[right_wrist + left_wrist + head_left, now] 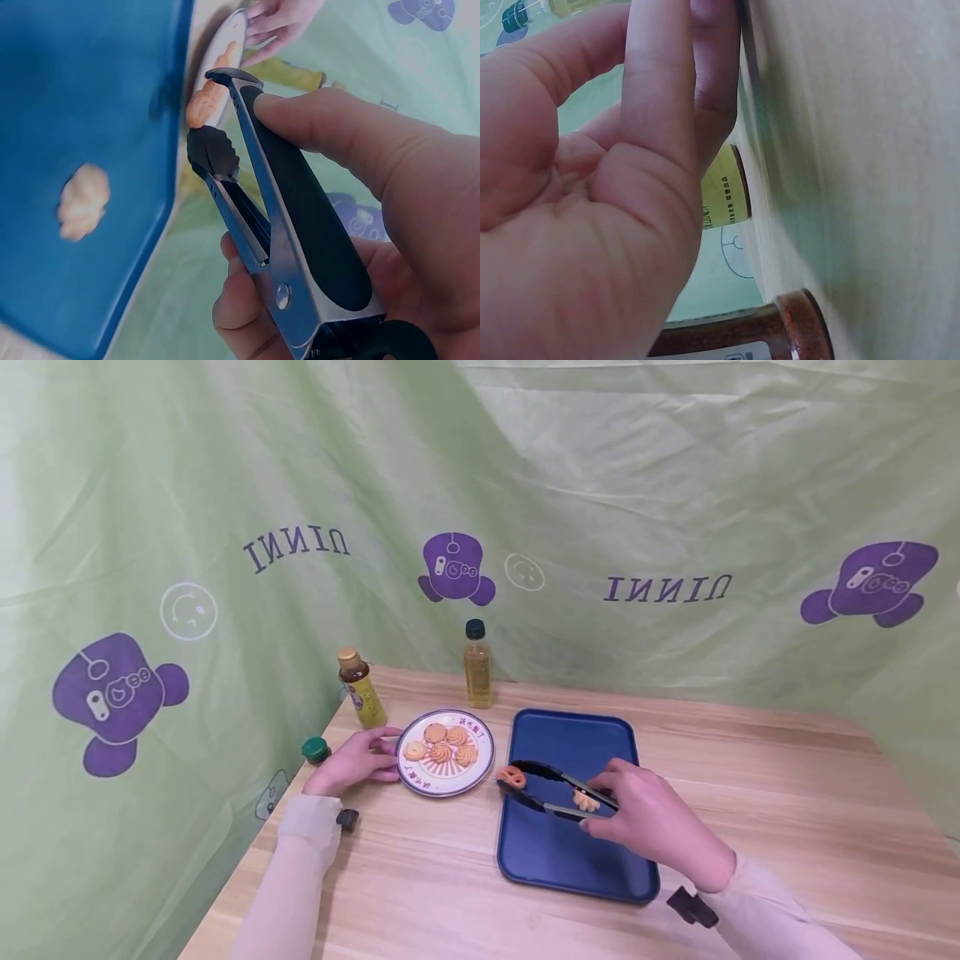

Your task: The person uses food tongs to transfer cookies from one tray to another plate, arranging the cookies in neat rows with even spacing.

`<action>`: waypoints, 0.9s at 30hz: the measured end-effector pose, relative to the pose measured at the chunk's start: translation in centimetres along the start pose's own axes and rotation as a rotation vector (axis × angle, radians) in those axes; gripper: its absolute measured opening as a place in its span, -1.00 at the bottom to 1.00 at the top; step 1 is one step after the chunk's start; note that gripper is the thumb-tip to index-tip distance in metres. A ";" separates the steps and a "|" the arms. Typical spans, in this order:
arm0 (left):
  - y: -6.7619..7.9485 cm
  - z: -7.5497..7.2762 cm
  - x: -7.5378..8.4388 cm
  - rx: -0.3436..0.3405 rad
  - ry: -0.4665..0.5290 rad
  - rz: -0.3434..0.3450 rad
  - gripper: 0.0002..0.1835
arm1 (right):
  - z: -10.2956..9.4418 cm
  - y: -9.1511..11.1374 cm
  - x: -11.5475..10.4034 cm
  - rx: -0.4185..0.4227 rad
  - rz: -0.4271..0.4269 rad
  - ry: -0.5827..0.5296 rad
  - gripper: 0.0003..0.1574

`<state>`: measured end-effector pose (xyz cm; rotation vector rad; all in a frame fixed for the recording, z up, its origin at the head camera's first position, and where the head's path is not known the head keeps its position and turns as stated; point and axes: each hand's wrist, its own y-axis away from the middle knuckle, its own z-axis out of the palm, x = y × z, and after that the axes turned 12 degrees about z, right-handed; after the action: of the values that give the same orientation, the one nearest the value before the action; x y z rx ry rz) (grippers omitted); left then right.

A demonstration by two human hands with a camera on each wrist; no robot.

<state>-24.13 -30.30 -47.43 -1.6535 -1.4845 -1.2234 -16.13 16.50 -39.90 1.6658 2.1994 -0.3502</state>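
Note:
My right hand (648, 814) grips black-and-silver food tongs (300, 202), thumb on one arm and fingers round the other. Between the tong tips is a brown pretzel-shaped cookie (512, 777), over the left edge of the blue tray (577, 864). A flower-shaped cookie (84, 201) lies on that tray, partly behind the tongs in the head view. My left hand (360, 762) touches the left rim of a round white plate (445, 787) with fairly straight fingers. On the plate sit several cookies (439, 752), round and swirled.
A yellow-labelled bottle (365, 697) stands behind my left hand, and a green-capped jar (316, 749) is close to that wrist. A bottle of yellow oil (477, 672) stands behind the plate. Green printed cloth (562, 468) hangs round the wooden table (420, 877).

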 end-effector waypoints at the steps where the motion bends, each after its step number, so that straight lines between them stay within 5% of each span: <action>1: 0.0 0.0 0.0 -0.003 -0.003 0.002 -0.32 | 0.2 -0.2 -0.5 0.000 -0.003 -0.008 -0.44; 15: 0.1 0.0 -0.1 -0.012 0.013 0.031 -0.31 | 4.1 -5.2 -5.7 -0.072 0.012 -0.144 -0.51; 27: -0.2 0.0 -0.5 -0.007 0.026 0.028 -0.33 | 6.1 -7.2 -8.2 -0.111 -0.017 -0.159 -0.67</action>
<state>-24.34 -30.48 -47.91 -1.6521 -1.4382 -1.2319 -20.25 4.96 -42.07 1.5082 2.0784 -0.3454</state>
